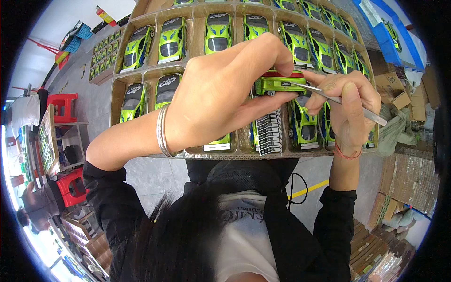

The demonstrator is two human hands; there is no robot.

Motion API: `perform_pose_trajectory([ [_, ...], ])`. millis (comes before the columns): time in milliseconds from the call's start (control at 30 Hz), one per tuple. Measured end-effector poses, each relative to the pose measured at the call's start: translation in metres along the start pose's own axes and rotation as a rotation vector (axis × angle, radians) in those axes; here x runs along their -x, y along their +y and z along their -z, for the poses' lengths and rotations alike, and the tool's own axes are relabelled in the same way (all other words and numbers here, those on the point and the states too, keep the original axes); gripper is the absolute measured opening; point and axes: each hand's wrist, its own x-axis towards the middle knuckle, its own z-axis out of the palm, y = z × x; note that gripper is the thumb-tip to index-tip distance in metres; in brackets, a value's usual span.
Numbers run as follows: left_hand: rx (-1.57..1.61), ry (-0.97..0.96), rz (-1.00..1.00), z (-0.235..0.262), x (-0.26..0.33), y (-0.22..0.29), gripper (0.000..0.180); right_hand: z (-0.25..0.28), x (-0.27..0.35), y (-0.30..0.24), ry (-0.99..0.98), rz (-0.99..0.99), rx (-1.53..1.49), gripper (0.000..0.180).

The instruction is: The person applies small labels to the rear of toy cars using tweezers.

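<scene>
Green toy car (277, 85) | left hand (221, 94) fingers clamp it | right hand (350, 105) fingers pinch tweezers (338, 99)

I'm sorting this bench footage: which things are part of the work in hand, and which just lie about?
In hand:
- green toy car, pinched in the left hand
- tweezers, held in the right hand, tip at the car
- sticker strip
- tray of toy cars

Lying about:
- red stools
- cardboard boxes
- second tray on the floor
</scene>
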Motion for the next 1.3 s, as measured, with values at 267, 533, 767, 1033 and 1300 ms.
perform_pose_trajectory([
  [267, 0.01, 0.026, -0.012, -0.002, 0.001, 0.0, 0.037, -0.001, -0.001, 0.0, -0.003, 0.013, 0.022, 0.03],
  [533, -0.103, 0.037, -0.104, 0.001, -0.001, 0.004, 0.035, -0.001, -0.001, -0.002, 0.003, 0.014, 0.019, 0.029],
  [767, -0.1, 0.077, -0.18, -0.001, 0.002, -0.002, 0.027, -0.001, -0.003, -0.002, 0.001, 0.011, 0.009, 0.028],
  [1033, -0.058, 0.103, -0.225, 0.022, -0.005, -0.001, 0.03, 0.011, -0.002, 0.01, 0.119, -0.041, -0.359, 0.047],
  [1300, -0.767, 0.379, -0.028, 0.128, -0.022, -0.155, 0.026, -0.011, -0.006, 0.014, 0.14, -0.455, -0.119, 0.045],
])
